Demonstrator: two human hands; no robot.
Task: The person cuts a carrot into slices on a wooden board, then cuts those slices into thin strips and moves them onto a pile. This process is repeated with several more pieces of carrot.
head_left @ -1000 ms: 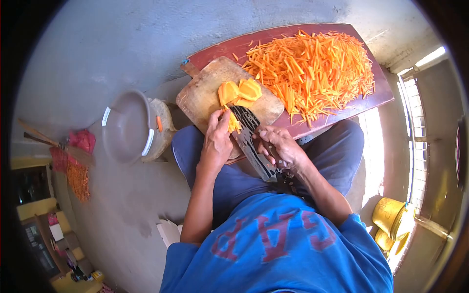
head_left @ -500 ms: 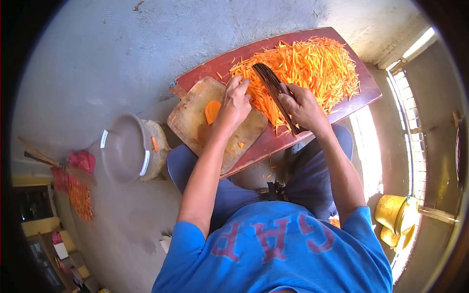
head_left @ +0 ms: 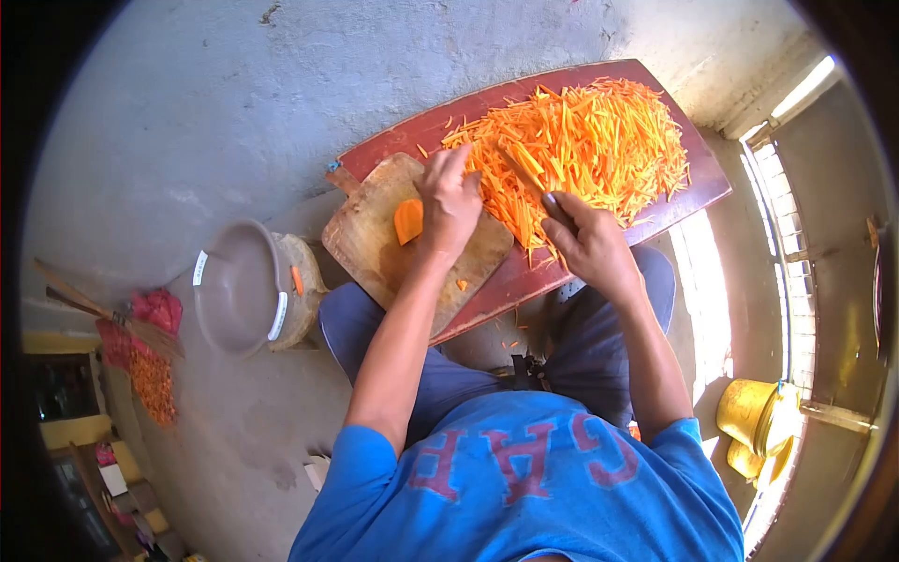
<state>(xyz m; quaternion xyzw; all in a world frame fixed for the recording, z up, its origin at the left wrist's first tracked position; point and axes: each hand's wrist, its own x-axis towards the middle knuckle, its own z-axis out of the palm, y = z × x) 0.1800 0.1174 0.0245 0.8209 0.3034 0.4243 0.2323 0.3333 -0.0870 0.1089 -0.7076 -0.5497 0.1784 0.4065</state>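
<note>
At upper right, a heap of strips [head_left: 604,136], likely light and best scooped from beneath, lies beside a board [head_left: 365,220]. The left hand [head_left: 451,201] bends over the board, its hold unclear; the right hand [head_left: 596,245] grips a knife [head_left: 525,176] by its handle; a probably firm slice [head_left: 408,221] rests on the board.

Across the upper centre and right of the frame, table [head_left: 510,281]; behind it, wall [head_left: 187,112]. On the table's right part, heap [head_left: 604,140]; on its left end, board [head_left: 370,211]. Near the board's middle, slice [head_left: 408,221]; toward its lower right edge, scrap [head_left: 462,285]. Over the board's upper right, left hand [head_left: 449,206], just beside heap. Farther right, right hand [head_left: 599,245] around knife [head_left: 524,173], above heap. Left of board, basin [head_left: 239,295], partly before stand [head_left: 307,314]. Far left, broom [head_left: 154,335] across bag [head_left: 153,382]. Lower right, bucket [head_left: 742,412].
</note>
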